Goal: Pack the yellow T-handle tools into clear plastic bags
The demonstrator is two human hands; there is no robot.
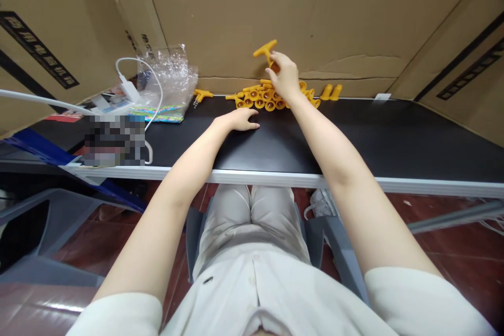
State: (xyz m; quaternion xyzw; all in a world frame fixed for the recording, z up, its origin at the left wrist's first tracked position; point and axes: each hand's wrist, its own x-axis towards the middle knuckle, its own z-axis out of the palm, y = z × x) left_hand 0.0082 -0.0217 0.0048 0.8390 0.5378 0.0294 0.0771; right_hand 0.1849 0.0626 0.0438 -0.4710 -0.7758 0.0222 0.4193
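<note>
My right hand (284, 74) is raised above the pile, fingers closed around the lower part of a yellow T-handled tool (266, 48). The tool's crossbar points up, and its lower end is partly hidden by the fingers. My left hand (243, 119) rests on the black tabletop just in front of the pile, thumb and fingers apart, with nothing in it. The pile of yellow cup-ended pieces (270, 95) lies against the cardboard, round openings facing me. Left of it lies a separate yellow T-handle (203, 95) with a thin, dark-and-light twisted part. Two yellow cone-shaped cups (331, 92) stand right of the pile.
A clear plastic bag (169, 84) lies at the left, beside a white plug and cable (129, 89) and a blurred-out object (115, 140). Cardboard walls (244, 16) enclose the table's back and sides. A pale metal edge (275, 178) runs along its front.
</note>
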